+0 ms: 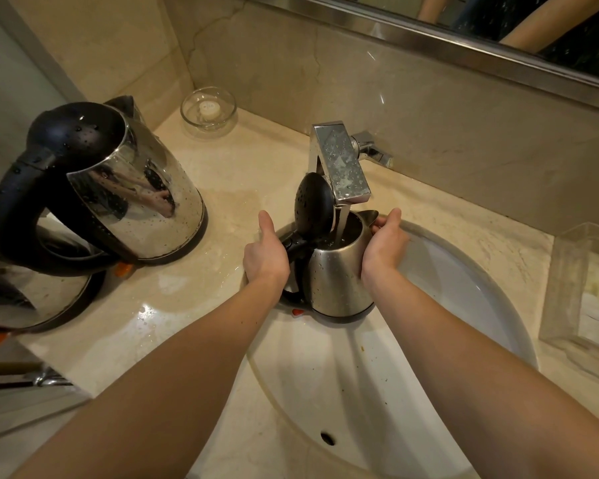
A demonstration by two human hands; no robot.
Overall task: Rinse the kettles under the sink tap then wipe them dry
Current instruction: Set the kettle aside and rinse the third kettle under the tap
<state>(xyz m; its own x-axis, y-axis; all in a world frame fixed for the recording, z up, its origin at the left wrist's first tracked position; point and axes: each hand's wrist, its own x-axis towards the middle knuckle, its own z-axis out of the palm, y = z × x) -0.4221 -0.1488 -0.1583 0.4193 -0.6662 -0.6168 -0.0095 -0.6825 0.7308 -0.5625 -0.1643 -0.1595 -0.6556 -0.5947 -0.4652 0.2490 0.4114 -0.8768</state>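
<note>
Gripping kettle (339, 271) upright under tap (343, 167), both hands (265, 257) (384, 247).

- Glass dish (209, 110), clear, holding a small white round piece (210, 108): beyond the grip, to its left, near the wall corner.
- Clear box (581, 285): well right of the grip.
- Mirror (533, 25), metal-framed: above, beyond the grip.
- Countertop (242, 167), beige stone, wet.
</note>
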